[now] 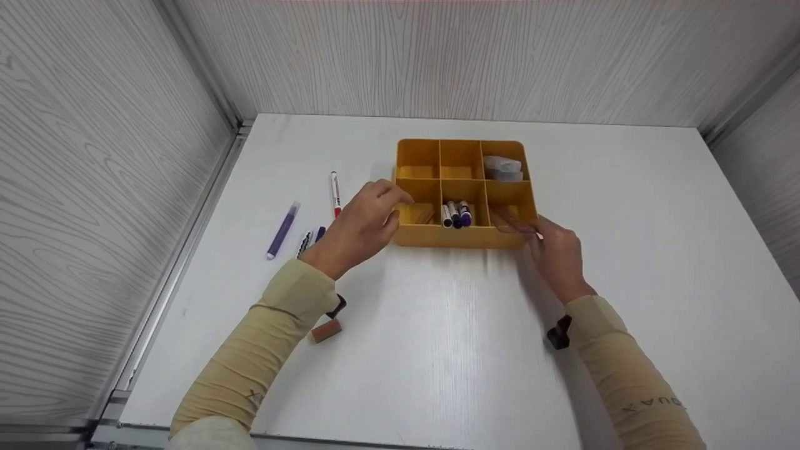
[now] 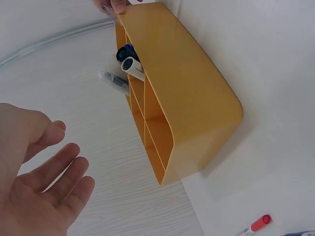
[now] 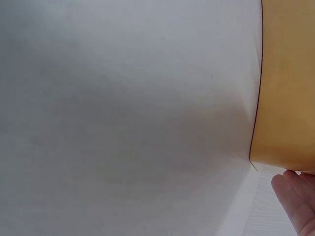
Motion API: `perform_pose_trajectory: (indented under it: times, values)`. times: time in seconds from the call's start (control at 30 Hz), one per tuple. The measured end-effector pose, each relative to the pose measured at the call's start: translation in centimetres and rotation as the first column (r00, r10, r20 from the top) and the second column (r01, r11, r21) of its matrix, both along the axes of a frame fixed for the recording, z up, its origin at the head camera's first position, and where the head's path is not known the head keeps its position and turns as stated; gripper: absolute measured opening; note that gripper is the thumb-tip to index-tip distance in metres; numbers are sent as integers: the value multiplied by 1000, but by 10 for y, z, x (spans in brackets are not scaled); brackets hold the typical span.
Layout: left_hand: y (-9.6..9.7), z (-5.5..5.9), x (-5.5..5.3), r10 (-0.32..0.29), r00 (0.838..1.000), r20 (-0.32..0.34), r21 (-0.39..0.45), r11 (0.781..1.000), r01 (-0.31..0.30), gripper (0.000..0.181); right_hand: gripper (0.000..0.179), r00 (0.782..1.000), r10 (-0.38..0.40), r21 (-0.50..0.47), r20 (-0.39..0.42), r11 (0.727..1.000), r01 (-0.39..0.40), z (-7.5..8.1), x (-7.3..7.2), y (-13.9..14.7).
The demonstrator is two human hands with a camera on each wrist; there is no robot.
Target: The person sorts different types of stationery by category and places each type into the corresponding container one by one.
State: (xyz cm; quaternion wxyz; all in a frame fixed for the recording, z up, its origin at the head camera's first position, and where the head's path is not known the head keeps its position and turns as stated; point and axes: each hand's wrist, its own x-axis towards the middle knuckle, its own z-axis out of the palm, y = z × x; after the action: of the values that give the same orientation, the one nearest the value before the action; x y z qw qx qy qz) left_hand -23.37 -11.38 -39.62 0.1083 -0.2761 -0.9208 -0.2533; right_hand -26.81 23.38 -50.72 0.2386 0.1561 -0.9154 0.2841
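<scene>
A yellow six-compartment organizer box point(image 1: 459, 236) stands on the white table. Over its front left compartment hovers my left hand point(image 1: 369, 219), fingers loosely bent and empty in the left wrist view. At the box's front right corner my right hand point(image 1: 556, 256) grips the wall, its fingers point(image 3: 294, 201) against the side. A thin see-through purplish thing point(image 1: 515, 226) lies by that hand over the front right compartment; its kind is unclear. Several capped markers point(image 1: 455, 215) stand in the front middle compartment. Clear plastic pieces point(image 1: 503, 167) fill the back right one.
Left of the box lie a purple marker point(image 1: 283, 230), a red-capped white marker point(image 1: 335, 192) and more pens point(image 1: 305, 242), partly behind the left hand. A small brown block point(image 1: 326, 330), perhaps an eraser, sits by the left forearm. Panelled walls point(image 1: 469, 62) enclose the table.
</scene>
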Motion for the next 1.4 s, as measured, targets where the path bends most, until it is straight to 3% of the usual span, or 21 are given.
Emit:
perform_pose_trajectory:
  times: [0.47, 0.77, 0.93, 1.03, 1.2, 1.27, 1.4]
  values:
    - [-37, -16, 35, 101, 982, 157, -74, 993, -90, 26, 18, 1000, -1, 15, -22, 1000, 1, 0, 0, 0]
    - [-52, -28, 57, 107, 974, 198, -96, 991, -89, 28, 21, 1000, -16, 24, 2, 1000, 16, 0, 0, 0]
    - [-56, -37, 70, 100, 954, 284, -159, 986, -56, 28, 23, 1000, -16, 16, 22, 1000, 16, 2, 0, -2]
    - [-58, -42, 76, 103, 926, 365, -204, 979, -28, 30, 22, 999, -20, 8, 28, 1000, 20, 3, -1, -2]
    - [-58, -47, 83, 172, 829, 531, -266, 963, -29, 39, 20, 1000, -16, 6, 25, 1000, 16, 2, 0, -2]
    - [-58, -50, 86, 194, 801, 566, -288, 957, -28, 43, 18, 1000, -10, 4, 18, 1000, 10, 2, 1, -2]
    - [-59, -57, 89, 211, 783, 585, -314, 949, -21, 46, 15, 1000, -2, 4, 4, 1000, 2, 2, 1, -1]
